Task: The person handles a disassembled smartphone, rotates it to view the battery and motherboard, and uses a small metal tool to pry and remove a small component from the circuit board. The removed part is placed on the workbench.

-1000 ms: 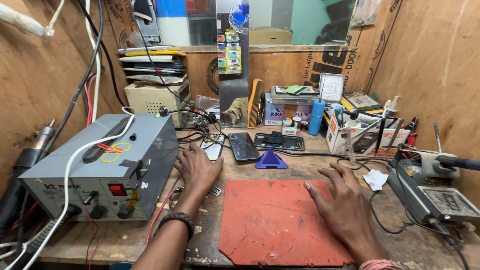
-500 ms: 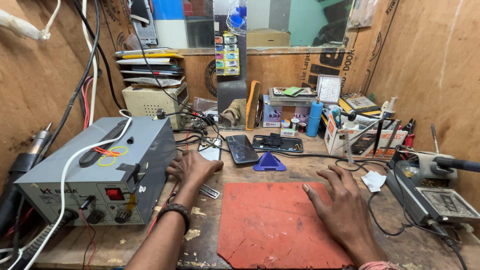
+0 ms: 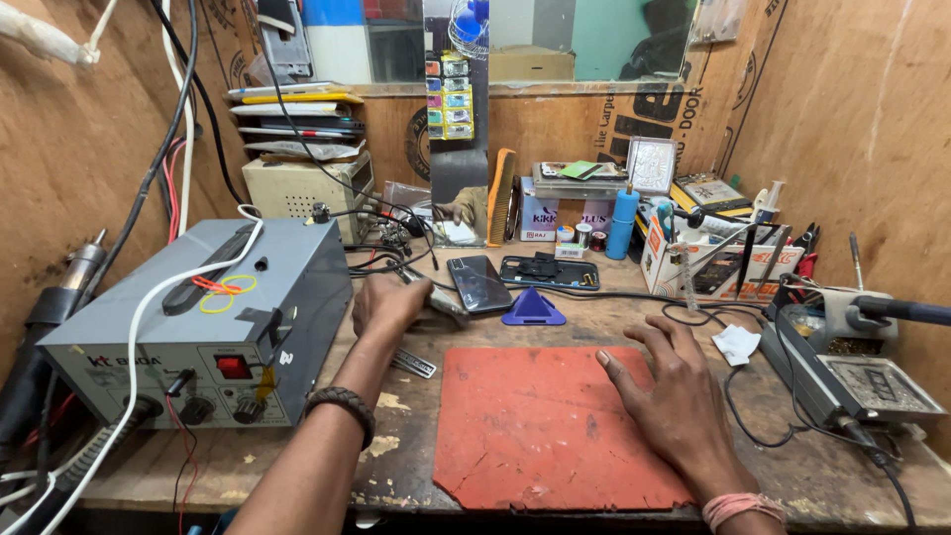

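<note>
Plywood walls enclose a cluttered wooden worktop (image 3: 297, 466). Left hand (image 3: 388, 302), fingers curled, covers a small grey metal tool (image 3: 444, 307) beyond the red rubber mat (image 3: 535, 426); grip uncertain. Right hand (image 3: 674, 391) rests open on the mat's right edge, farther away.

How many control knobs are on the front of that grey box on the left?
3 along the bottom of the grey box's front panel: left knob, middle knob, right knob. The left hand grips a metal tool beside it.
</note>
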